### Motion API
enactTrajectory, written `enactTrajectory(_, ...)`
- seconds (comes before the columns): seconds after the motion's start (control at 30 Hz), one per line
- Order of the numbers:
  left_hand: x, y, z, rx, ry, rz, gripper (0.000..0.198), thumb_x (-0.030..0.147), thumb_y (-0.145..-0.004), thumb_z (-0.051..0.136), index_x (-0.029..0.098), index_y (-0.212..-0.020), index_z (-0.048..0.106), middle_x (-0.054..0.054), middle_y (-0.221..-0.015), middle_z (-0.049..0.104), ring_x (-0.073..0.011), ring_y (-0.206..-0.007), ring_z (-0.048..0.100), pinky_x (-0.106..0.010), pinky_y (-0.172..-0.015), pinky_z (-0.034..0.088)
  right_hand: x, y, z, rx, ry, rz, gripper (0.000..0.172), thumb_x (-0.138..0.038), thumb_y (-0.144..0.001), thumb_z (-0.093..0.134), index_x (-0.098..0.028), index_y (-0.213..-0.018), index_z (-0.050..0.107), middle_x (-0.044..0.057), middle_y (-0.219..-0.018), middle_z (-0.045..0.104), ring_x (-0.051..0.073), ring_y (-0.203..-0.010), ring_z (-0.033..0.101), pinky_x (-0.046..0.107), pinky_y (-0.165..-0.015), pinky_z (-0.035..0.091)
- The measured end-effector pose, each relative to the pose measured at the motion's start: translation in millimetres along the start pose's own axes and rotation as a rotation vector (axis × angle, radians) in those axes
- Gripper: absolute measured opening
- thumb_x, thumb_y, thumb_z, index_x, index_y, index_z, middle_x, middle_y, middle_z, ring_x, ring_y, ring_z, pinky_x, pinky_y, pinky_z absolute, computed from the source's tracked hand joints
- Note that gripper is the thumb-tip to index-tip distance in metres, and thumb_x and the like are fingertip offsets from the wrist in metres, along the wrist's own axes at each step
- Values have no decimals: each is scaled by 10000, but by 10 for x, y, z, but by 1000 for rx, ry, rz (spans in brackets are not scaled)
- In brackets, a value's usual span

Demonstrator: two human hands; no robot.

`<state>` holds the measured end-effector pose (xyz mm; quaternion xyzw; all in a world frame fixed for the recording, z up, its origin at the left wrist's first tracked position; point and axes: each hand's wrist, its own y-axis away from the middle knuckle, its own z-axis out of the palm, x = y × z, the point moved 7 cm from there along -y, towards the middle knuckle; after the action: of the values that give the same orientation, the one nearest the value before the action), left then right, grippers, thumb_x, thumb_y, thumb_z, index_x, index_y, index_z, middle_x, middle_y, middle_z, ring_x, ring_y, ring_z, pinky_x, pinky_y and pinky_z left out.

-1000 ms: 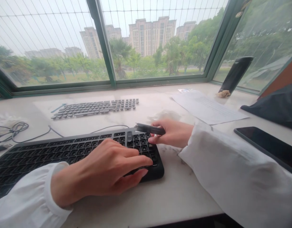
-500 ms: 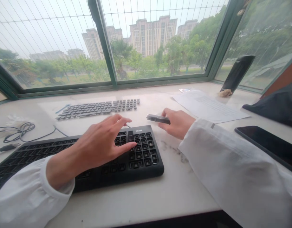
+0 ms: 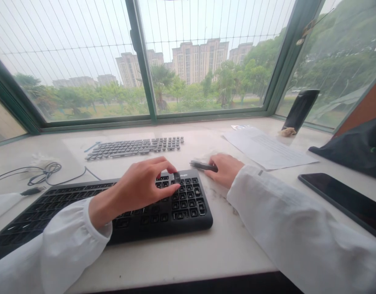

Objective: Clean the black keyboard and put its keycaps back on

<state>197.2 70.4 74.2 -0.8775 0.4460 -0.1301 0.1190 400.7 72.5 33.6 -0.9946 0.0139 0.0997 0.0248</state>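
Pinching an apparent cap between thumb and forefinger of the left hand at the far side of the keyboard (perhaps touching it, perhaps not), probably for a precise hold. Clamping the right hand on a black tool just beyond the far right corner, likely keeping it handy. Seeing loose keys lying in rows on the counter behind, presumably preserving layout order.
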Motion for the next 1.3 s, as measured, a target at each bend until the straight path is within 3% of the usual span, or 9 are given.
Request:
enactTrajectory(0.13,158,37,57,14,38,10,324,508,-847,587,254,-1041,636,11,-1012,653,-134,-749,588,-271,-686,430,16,-1,29,-5,3,48,205,-387,-815,599,-195,-884,627,84,-965,671,231,-884,600,317,-713,397)
enactTrajectory(0.27,365,75,179,-20,81,35,355,527,-838,598,272,-1081,638,17,-1038,658,-146,-780,611,-275,-705,440,-14,23,-63,74,15,33,290,-451,-826,602,-181,-926,632,82,-937,672,214,-831,597,304,-680,393)
enactTrajectory(0.4,462,97,246,-44,97,33,351,529,-834,603,281,-1076,657,16,-1060,665,-152,-775,627,-280,-707,443,-106,83,-198,111,-112,-41,285,-461,-867,555,-194,-873,656,25,-756,663,155,-682,565,270,-620,368)
enactTrajectory(0.57,457,110,281,-40,87,54,363,548,-834,595,293,-1079,677,18,-1039,672,-141,-728,624,-274,-669,429,-330,148,-153,6,-83,-260,262,-415,-858,599,-188,-778,703,-3,-642,596,114,-596,490,249,-589,321)
enactTrajectory(0.8,467,114,307,-30,101,87,347,535,-830,611,305,-1076,693,26,-1011,680,-121,-692,615,-264,-663,425,-459,236,-116,-101,-125,-400,295,-435,-855,595,-172,-790,711,-33,-567,501,87,-530,418,235,-551,291)
enactTrajectory(0.97,492,145,296,-37,121,75,336,539,-830,606,332,-1079,695,30,-976,678,-122,-690,616,-261,-660,424,-485,345,-128,-277,-242,-515,272,-412,-831,608,-165,-850,721,-66,-503,437,77,-482,388,224,-517,284)
enactTrajectory(1.3,519,134,304,-41,160,39,236,486,-816,632,352,-987,724,48,-951,678,-106,-689,612,-247,-641,405,-477,349,-93,-362,-293,-500,360,-488,-721,726,-177,-902,720,-72,-518,454,81,-503,432,218,-514,290)
